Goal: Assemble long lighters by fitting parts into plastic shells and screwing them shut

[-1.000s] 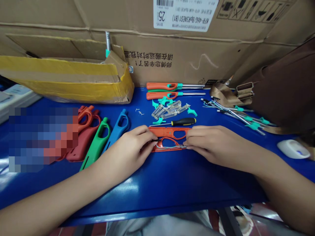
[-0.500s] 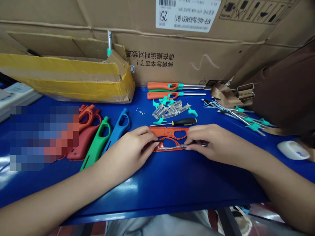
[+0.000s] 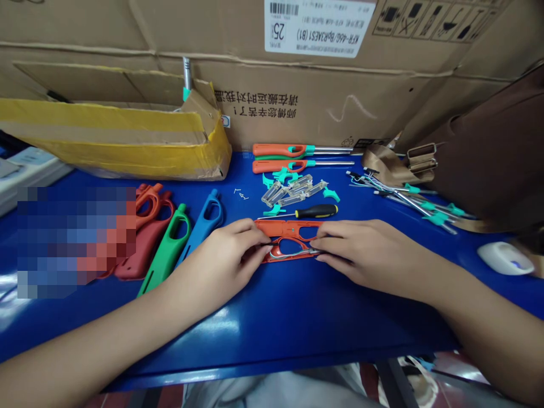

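Two orange lighter shell halves (image 3: 278, 228) lie side by side on the table in front of me, each with a trigger loop. My left hand (image 3: 232, 249) is closed at their left end, its thumb and fingers pinching a small dark piece mostly hidden by the fingertips. From there a thin pale wire (image 3: 289, 255) runs along the nearer half to a metal tube (image 3: 315, 250). My right hand (image 3: 369, 252) is closed on that tube over the right end of the shells, covering most of it. A black and yellow screwdriver (image 3: 317, 211) lies just beyond.
Clear fuel tanks (image 3: 291, 192), teal triggers (image 3: 331, 194) and assembled orange lighters (image 3: 280, 165) lie behind. Metal tubes with wires (image 3: 408, 198) are at right, near a white object (image 3: 505, 258). Green (image 3: 165, 249) and blue shells (image 3: 208, 218) lie left, below a yellow-taped box (image 3: 170, 156).
My right hand has shifted slightly left, and its fingers now lie flatter over the tube, hiding the part that showed beyond them. The left hand stays pinched in nearly the same place.
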A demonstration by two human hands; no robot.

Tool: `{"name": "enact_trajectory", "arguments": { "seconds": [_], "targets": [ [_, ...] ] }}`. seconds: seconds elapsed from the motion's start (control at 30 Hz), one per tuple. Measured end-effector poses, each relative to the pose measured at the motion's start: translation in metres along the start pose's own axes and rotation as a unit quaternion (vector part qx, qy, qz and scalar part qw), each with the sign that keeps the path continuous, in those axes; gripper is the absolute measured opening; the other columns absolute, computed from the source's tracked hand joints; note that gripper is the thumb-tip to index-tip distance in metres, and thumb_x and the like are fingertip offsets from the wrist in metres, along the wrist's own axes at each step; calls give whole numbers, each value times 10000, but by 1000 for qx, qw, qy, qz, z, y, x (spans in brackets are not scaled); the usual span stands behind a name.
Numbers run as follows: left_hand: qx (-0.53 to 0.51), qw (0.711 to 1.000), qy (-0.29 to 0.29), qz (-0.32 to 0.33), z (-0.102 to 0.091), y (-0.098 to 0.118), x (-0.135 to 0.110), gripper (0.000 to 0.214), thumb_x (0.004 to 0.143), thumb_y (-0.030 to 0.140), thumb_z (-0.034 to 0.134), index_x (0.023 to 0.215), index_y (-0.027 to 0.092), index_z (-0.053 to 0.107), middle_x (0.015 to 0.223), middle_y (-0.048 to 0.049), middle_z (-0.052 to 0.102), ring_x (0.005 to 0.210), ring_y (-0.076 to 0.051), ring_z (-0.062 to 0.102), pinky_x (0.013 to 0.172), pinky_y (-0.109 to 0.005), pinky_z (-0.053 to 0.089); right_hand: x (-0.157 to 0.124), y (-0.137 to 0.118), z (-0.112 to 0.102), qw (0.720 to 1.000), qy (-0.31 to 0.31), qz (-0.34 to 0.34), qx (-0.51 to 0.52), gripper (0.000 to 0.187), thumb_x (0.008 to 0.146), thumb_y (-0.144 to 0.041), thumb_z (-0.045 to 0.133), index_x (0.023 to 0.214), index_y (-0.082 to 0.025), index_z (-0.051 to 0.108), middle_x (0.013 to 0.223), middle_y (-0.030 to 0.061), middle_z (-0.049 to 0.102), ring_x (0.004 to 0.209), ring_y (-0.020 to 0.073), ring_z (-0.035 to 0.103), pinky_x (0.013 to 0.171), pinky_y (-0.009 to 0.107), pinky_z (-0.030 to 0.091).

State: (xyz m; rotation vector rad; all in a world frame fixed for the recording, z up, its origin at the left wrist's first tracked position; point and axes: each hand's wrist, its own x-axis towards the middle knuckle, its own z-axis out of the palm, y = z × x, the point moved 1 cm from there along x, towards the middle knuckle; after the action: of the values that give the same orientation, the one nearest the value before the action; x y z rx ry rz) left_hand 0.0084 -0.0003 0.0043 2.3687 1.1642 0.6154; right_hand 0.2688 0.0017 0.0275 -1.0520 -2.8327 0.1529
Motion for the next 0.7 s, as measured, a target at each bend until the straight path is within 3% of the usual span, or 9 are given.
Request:
{"name": "enact_trajectory", "arguments": {
  "seconds": [0.13, 0.3, 0.7],
  "targets": [
    [0, 1000, 8, 5, 1, 1, -1, 148, 973, 163, 583, 984, 153, 731, 929, -30, 662, 819, -142, 652, 779, -260, 528, 3, -3, 3, 998, -41, 37, 23, 184, 987, -280, 577, 1144, -221, 652, 1135, 44, 643, 835, 185, 665, 640, 316, 481],
    [-6, 999, 21, 28, 1, 3, 0, 131, 976, 150, 581, 994, 156, 711, 928, -25, 663, 831, -141, 650, 800, -253, 531, 5, -5, 6, 995, -70, 11, 73, 152, 1015, -271, 526, 1104, -231, 642, 1100, 37, 618, 865, 185, 649, 698, 322, 499],
    [2, 999, 35, 18, -1, 3, 1, 121, 965, 114, 571, 976, 145, 687, 906, -21, 641, 791, -131, 632, 738, -233, 528, 2, -2, 8, 993, -59, -18, 101, 215, 1024, -290, 515, 1187, -212, 632, 1094, 50, 662, 937, 196, 662, 781, 331, 524]
  ]
}}
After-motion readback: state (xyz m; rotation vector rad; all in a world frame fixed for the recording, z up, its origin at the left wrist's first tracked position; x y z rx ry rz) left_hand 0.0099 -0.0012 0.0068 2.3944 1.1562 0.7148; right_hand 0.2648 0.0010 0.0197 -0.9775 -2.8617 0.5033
